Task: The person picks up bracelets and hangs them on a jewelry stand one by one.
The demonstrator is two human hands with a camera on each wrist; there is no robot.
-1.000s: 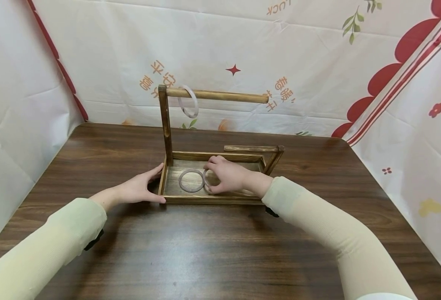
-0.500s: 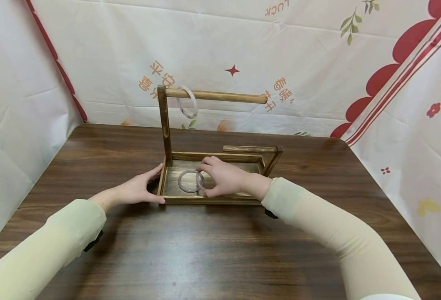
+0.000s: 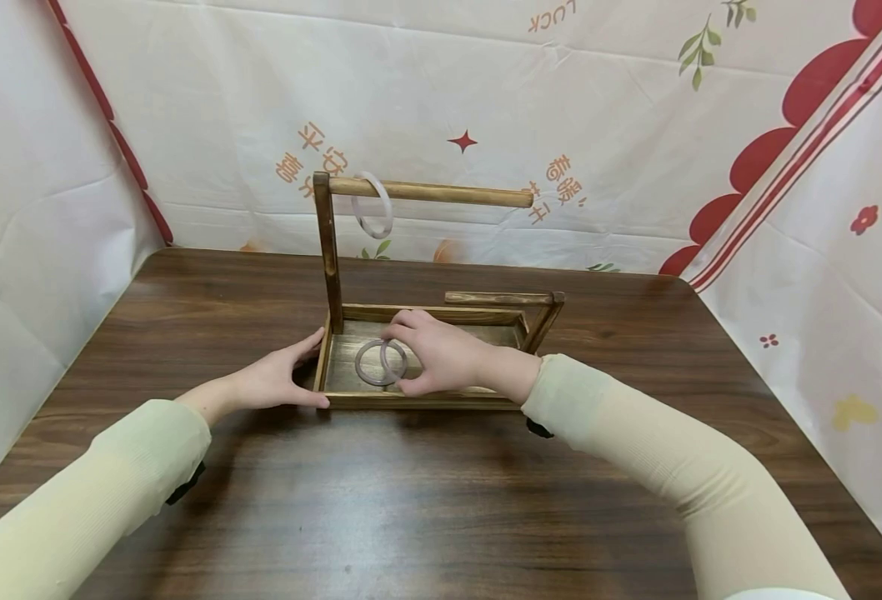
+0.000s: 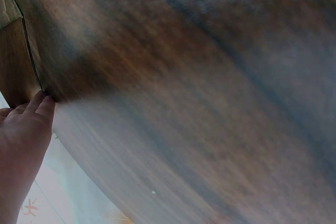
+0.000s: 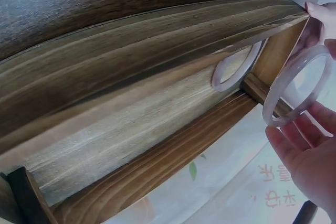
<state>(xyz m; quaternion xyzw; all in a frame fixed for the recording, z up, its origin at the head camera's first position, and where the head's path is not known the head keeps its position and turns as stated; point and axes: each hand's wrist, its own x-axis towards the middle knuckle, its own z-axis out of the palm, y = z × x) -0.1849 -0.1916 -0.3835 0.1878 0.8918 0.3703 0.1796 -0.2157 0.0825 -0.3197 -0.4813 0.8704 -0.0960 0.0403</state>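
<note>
A wooden stand with a shallow tray (image 3: 418, 402) stands on the table. My right hand (image 3: 448, 350) reaches into it and pinches a pale translucent bangle (image 5: 274, 92) between thumb and fingers, tilted up. Overlapping it in the head view, a second bangle (image 3: 358, 363) lies on the tray floor near the left end. A third bangle (image 3: 389, 212) hangs from the stand's upper bar (image 3: 456, 193), close to the left post. My left hand (image 3: 276, 377) touches the tray's left end with fingers and thumb spread, the thumb at the front corner.
On the tray's right side, a shorter bar (image 3: 497, 297) juts leftward from a low post (image 3: 544, 325). The brown wooden table (image 3: 411, 500) extends around the stand. Behind it hangs a printed white cloth (image 3: 441, 83).
My right hand has moved left with its bangle, which has lifted upright and now overlaps the lying one in the head view. The left hand stays at the tray's end.
</note>
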